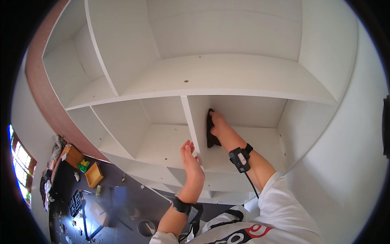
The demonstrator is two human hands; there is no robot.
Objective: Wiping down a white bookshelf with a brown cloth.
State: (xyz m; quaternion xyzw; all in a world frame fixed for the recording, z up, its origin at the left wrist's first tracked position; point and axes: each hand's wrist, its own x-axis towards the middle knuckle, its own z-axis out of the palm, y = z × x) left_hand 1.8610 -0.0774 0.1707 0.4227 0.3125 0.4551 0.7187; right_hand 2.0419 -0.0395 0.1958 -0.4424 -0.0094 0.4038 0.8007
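A white shelf unit (231,75) with square compartments fills most of the view in front of me. My right hand (218,123) reaches into a lower compartment, closed on a dark cloth (212,140). The cloth lies against the right face of the upright divider (190,131), and part of it hangs below my fingers. On the divider's other side, near its front edge, my left hand (192,166) is raised, its fingers stretched out and holding nothing. Whether its fingertips touch the edge I cannot tell. Both wrists carry strapped black devices.
A white wall (345,162) stands close on the right. Low on the left, the dark floor holds an open wooden box (94,175), a black crate (75,203), a round bin (146,228) and scattered small items. Further lower compartments run beneath my hands.
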